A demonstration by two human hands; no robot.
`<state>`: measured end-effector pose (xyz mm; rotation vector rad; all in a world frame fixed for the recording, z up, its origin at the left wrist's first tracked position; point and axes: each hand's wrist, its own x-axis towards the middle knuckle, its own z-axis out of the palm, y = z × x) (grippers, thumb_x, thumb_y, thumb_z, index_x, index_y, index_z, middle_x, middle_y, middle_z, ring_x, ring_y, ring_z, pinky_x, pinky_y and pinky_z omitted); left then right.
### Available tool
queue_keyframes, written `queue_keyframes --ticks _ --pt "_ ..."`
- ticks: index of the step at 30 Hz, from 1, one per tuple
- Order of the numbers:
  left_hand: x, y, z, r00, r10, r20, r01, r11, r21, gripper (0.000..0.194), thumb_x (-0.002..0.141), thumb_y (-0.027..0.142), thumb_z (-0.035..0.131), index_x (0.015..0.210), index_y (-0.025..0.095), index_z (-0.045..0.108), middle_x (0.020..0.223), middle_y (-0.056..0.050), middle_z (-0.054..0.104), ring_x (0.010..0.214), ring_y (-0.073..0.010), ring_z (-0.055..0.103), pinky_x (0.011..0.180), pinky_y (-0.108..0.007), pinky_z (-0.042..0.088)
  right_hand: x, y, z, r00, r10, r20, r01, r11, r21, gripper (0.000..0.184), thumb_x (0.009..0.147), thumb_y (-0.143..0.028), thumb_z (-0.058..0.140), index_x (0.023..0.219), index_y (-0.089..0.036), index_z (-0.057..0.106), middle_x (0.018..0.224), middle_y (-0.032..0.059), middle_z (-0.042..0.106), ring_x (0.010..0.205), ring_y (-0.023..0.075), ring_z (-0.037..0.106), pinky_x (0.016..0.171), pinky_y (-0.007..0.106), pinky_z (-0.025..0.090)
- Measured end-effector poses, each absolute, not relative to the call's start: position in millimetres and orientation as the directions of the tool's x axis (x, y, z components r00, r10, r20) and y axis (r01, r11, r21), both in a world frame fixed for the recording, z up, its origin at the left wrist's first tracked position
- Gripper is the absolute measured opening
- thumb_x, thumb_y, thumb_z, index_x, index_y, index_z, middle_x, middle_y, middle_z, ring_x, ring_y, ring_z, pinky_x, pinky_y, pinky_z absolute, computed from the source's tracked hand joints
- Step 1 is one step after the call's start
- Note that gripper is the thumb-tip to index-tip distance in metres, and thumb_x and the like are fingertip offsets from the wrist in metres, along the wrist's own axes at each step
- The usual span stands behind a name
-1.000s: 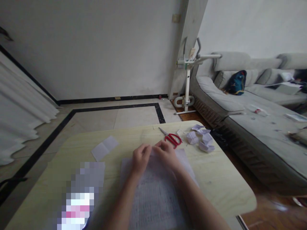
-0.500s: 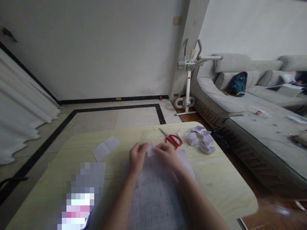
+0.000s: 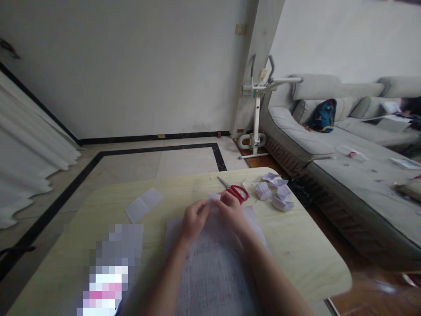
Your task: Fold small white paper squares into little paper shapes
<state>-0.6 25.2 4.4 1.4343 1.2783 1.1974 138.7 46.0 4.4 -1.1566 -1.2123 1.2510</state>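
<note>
A small piece of white paper [image 3: 214, 196] is pinched between my two hands above the table. My left hand [image 3: 195, 218] has its thumb and fingers closed at the paper's lower left side. My right hand [image 3: 230, 209] grips its right side, with the fingers covering part of it. Under my forearms lies a large sheet with dense writing [image 3: 213, 272]. Red-handled scissors [image 3: 237, 192] rest just beyond my right hand, blades pointing to the far left. Several folded paper pieces [image 3: 263, 191] sit together at the table's far right.
On the left of the wooden table [image 3: 305, 254] lies a creased white paper [image 3: 144, 205], with a pixelated bright object [image 3: 105, 281] nearer to me. A grey sofa [image 3: 355, 193] with a dark backpack [image 3: 324, 116] stands to the right. White exercise equipment [image 3: 257, 114] stands behind the table.
The small paper has moved slightly right and away from me, turning in my fingers. My left hand has shifted right and lower against it. The scissors and folded pieces stay put.
</note>
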Motion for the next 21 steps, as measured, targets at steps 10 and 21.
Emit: queue_keyframes --ticks 10,21 --pt "5 27 4 -0.035 0.998 0.049 0.022 -0.048 0.999 0.021 0.076 0.035 0.065 0.078 0.014 0.065 0.072 -0.003 0.066 0.067 -0.0152 0.062 0.063 -0.023 0.048 142 47 6 -0.011 0.996 -0.091 -0.247 -0.091 -0.965 0.025 0.068 -0.037 0.07 0.068 -0.018 0.053 0.056 -0.0036 0.053 0.05 0.0106 0.046 0.051 0.023 0.035" --pt "3 27 5 -0.166 0.982 0.094 -0.022 -0.099 0.995 0.032 0.077 0.038 0.063 0.099 0.015 0.065 0.081 -0.004 0.068 0.065 -0.0143 0.062 0.059 -0.022 0.05 141 43 13 -0.116 0.984 -0.135 -0.153 -0.152 -0.976 0.019 0.069 -0.035 0.07 0.071 -0.016 0.064 0.06 -0.001 0.057 0.051 0.0108 0.047 0.049 0.023 0.033"
